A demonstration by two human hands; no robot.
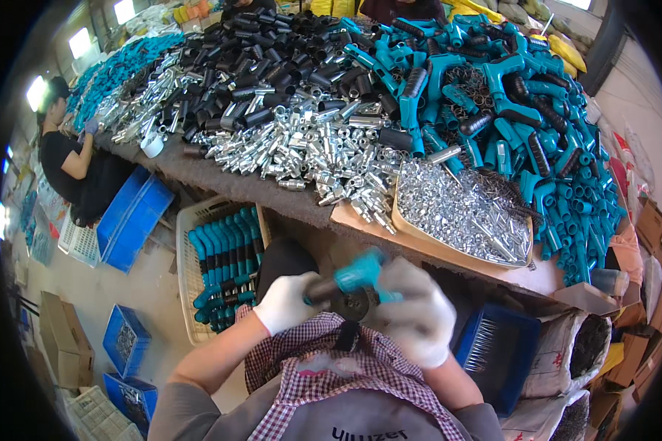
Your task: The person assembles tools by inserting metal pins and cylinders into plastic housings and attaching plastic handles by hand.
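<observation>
My left hand (288,303), in a white glove, is closed round the black sleeve of a teal pistol-shaped tool body (358,272). The tool lies crosswise in front of my apron, its teal end pointing right and partly smeared. At that end is my right hand (418,312), also gloved in white. Motion blurs its fingers, so whether it grips the tool is unclear. Just beyond my hands, the workbench (294,200) carries a heap of silver metal fittings (309,143) and a shallow tray (397,220) of small metal parts.
Teal tool bodies (507,110) and black sleeves (265,59) are piled across the bench. A cream crate (184,287) of assembled teal-and-black tools stands left of my legs. Right of me is a blue bin (518,360) with metal rods. Another person (70,151) works at the far left.
</observation>
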